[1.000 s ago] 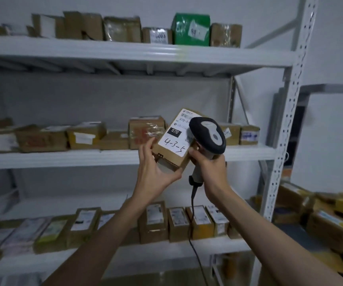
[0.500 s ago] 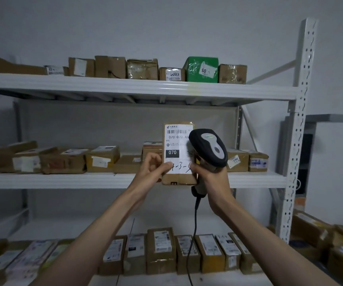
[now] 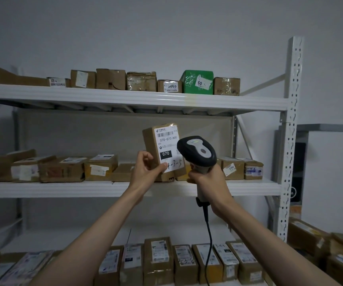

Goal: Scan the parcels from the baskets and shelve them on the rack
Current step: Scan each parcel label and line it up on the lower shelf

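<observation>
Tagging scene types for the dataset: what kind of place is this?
Most likely a parcel pickup or sorting depot. A white metal rack holds rows of labelled cartons on three shelves, the left hand holds a parcel bearing a barcode label, and the right hand holds a corded barcode scanner.

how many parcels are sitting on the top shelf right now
8 on the top shelf: a long flat box at far left, then six brown boxes and one green parcel in a row toward the right. More may be hidden behind.
</observation>
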Demonstrator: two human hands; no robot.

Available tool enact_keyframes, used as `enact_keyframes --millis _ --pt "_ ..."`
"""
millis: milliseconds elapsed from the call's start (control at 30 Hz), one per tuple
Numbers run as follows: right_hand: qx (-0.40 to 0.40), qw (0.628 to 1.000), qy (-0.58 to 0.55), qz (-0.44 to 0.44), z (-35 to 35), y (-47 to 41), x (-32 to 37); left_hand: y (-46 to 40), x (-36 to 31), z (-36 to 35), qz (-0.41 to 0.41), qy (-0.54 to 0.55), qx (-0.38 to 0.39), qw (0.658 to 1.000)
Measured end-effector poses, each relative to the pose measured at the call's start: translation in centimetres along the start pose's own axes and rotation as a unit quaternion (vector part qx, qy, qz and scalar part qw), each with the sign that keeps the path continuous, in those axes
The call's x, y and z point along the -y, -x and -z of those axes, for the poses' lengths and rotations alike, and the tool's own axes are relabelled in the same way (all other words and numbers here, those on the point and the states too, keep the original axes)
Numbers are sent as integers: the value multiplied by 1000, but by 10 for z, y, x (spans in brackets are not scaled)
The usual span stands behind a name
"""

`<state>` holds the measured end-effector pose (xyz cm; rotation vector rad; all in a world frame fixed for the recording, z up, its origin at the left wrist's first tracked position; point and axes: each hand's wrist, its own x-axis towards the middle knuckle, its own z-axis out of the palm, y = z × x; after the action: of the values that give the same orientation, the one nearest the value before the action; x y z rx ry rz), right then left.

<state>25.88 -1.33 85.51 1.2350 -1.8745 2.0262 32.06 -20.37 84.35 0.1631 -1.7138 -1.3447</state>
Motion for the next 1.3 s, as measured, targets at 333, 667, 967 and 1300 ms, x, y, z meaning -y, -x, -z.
enact_keyframes --millis 333,667,967,1300 --pt "77 996 -37 -33 1 10 20 -16 -2 -2 -29 -55 -16 998" --pt "79 993 -58 -61 7 18 28 -6 -8 -1 -31 -54 -17 998" --pt "-11 999 -26 -46 30 14 36 -8 -30 -17 -34 -38 19 998" --pt "-161 986 -32 11 104 -35 43 -35 -94 -105 -97 -12 96 991"
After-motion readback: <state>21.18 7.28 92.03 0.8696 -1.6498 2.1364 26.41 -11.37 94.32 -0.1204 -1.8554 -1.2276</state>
